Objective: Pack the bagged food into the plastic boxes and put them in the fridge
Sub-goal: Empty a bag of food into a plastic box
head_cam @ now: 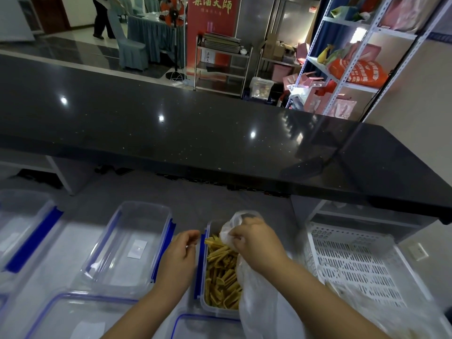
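A clear plastic box with blue clips [204, 302] sits on the grey surface in front of me, filled with yellow stick-shaped food [221, 272]. My right hand [256, 241] is closed on a thin white plastic bag [264, 311] that hangs over the box's right side. My left hand [178, 255] hovers at the box's left edge, fingers loosely curled, holding nothing that I can see. An empty clear box with blue clips [132, 243] stands just to the left.
More clear boxes or lids lie at the far left [22, 226] and along the bottom [73, 319]. A white perforated crate [354, 260] is on the right. A black counter [220, 133] runs across above. A person walks in the far background.
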`<action>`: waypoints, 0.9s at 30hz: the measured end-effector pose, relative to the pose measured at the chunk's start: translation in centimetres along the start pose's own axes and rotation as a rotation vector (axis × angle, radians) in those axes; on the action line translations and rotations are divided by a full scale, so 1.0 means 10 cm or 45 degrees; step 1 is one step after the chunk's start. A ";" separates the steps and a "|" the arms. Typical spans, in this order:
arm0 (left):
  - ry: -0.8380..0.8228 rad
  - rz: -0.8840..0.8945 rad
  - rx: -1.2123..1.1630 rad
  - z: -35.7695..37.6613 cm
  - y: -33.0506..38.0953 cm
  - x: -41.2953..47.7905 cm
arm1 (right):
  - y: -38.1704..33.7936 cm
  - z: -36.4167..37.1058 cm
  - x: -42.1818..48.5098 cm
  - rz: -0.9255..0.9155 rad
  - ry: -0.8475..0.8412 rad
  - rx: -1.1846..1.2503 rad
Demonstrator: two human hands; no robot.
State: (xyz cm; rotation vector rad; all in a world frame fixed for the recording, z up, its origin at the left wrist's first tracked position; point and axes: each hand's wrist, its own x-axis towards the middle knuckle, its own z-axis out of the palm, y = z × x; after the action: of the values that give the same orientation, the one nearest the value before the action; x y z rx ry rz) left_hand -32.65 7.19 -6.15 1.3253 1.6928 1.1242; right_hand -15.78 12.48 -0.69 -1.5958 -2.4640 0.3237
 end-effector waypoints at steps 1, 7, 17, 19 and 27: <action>-0.017 -0.003 0.011 0.01 0.01 -0.01 | -0.03 0.02 -0.04 -0.038 -0.037 -0.008; -0.055 0.003 0.059 0.02 0.04 -0.02 | -0.09 0.12 -0.30 -0.170 -0.197 -0.157; -0.027 0.104 0.042 -0.01 0.14 -0.03 | 0.31 -0.23 -0.37 0.191 0.220 0.260; -0.008 0.147 0.011 -0.01 0.20 -0.05 | 0.41 -0.33 -0.42 0.291 0.414 0.357; -0.460 0.614 0.236 0.14 0.97 -0.38 | 0.44 -0.53 -0.59 0.410 0.957 0.671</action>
State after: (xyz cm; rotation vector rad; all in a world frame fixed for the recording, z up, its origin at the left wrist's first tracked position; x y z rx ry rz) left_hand -26.99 4.75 2.38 1.9927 1.2675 0.9170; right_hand -8.11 9.24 2.93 -1.4970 -1.4239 0.3071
